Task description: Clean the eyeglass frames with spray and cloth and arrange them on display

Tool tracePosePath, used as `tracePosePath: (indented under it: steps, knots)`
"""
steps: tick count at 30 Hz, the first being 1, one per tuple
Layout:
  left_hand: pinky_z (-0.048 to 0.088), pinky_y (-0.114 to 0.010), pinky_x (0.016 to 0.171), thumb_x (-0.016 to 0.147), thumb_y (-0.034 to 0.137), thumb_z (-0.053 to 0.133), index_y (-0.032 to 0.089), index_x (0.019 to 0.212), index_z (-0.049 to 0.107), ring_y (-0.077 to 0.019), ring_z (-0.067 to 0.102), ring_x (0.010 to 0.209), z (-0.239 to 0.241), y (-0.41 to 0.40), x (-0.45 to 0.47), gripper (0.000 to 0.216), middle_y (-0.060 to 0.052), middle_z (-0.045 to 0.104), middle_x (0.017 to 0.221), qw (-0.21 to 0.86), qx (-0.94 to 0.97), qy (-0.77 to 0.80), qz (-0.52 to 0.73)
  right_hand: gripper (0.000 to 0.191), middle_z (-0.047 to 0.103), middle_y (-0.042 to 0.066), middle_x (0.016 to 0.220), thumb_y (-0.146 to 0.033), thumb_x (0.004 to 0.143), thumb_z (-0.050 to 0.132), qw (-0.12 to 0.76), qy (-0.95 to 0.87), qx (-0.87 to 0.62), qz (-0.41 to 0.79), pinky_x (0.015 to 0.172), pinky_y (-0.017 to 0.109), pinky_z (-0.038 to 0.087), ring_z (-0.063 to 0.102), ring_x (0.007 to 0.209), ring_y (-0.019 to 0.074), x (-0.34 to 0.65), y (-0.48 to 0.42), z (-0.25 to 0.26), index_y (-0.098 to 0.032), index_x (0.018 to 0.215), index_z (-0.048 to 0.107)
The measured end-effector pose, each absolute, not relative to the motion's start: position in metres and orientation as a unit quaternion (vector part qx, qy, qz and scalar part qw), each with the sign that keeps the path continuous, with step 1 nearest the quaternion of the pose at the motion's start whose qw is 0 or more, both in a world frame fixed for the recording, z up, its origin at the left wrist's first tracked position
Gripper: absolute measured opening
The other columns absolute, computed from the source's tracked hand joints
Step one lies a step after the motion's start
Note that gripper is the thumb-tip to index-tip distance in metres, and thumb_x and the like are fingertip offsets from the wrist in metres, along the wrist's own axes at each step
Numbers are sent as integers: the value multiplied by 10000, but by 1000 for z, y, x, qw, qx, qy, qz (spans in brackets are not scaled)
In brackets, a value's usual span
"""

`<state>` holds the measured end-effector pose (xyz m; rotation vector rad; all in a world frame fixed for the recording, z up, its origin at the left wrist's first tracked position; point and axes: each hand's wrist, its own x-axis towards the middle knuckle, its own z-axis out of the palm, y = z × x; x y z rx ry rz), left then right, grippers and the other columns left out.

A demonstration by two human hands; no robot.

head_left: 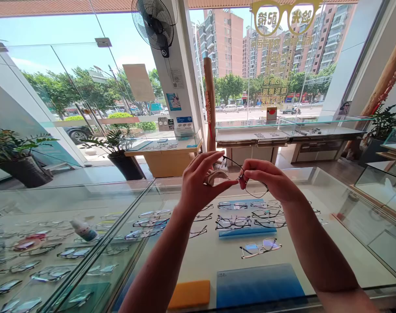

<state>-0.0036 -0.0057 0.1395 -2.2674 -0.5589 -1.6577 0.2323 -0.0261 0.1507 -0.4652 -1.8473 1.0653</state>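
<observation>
A pair of thin dark-rimmed eyeglasses (257,189) is held up above the glass display case, tilted, with one lens higher than the other. My left hand (199,180) is closed on the upper-left side of the frame, thumb stretched toward the bridge. A pale folded piece, which looks like a cloth (216,176), sits in that same hand. With fingers and thumb pinched near the bridge, my right hand (266,176) grips the eyeglasses too. Its fingertips partly hide the middle of the frame.
Below my hands, the glass case (198,256) holds several glasses (260,248), a blue tray (256,284) and an orange block (191,294). A white bottle (83,229) stands at left among more frames. Further cases (250,130) line the window.
</observation>
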Motion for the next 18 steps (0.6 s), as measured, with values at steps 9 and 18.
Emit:
tracePosePath:
  steps: [9,18]
  knots:
    - [580,-327,692,746,459,981,259,1316,694,-151,651,738,134,-4,0,668,-67,783,1235,198,-599,-255,-733,439,729,79,1266,-582,939,734,633,-718,-288,-9,1040,509,542,676,1209,290,224,-32,145,-278,1242,642]
    - [556,-325,686,772,372,941,261,1287,679,-145,611,719,138,-11,4,588,-66,772,1263,180,-549,-280,-767,469,737,75,1243,-457,926,818,660,-684,-267,-161,987,505,602,699,1153,288,213,-35,142,-293,1320,624]
